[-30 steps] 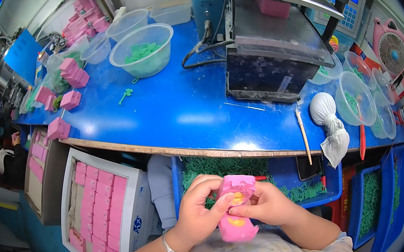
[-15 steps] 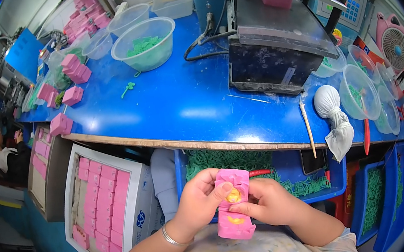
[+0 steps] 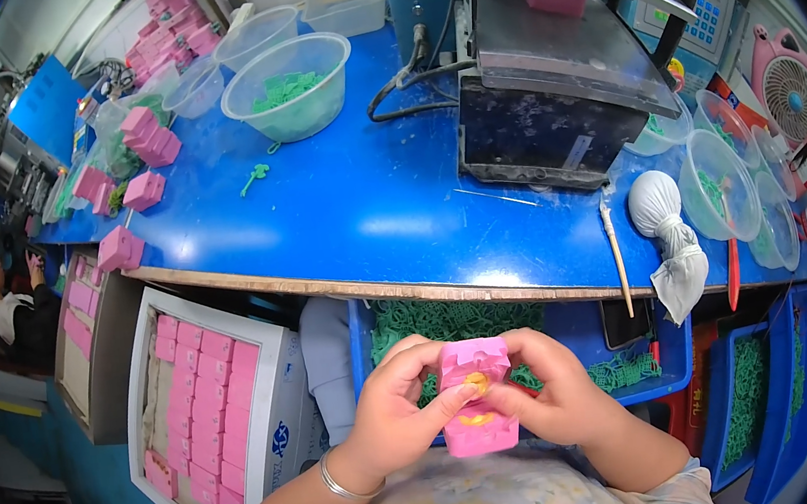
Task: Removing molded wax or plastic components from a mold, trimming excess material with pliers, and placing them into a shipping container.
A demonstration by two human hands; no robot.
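Note:
In front of my body a pink two-part rubber mould [image 3: 484,437] is held between both hands. Its parts lean towards each other, and yellow patches [image 3: 478,382] show on its inner faces. My left hand [image 3: 404,405] is closed round the left side, thumb on the yellow area. On the opposite side my right hand [image 3: 553,390] grips it, its thumb near the middle. Most of my fingertips are hidden behind the mould. Just beyond my hands lies a blue tray [image 3: 679,374] with green lattice-like pieces [image 3: 452,317].
Many pink blocks fill a white box [image 3: 282,368] at left. On the blue table [image 3: 339,220] stand a press machine [image 3: 549,123], a tub of green pieces [image 3: 291,115], a brush [image 3: 616,256] and a tied white cloth bag [image 3: 658,211]. Another person [image 3: 12,300] sits far left.
The mould has tilted, its two parts folding closer together. My right hand has moved up along its side, and both hands now hold it more evenly.

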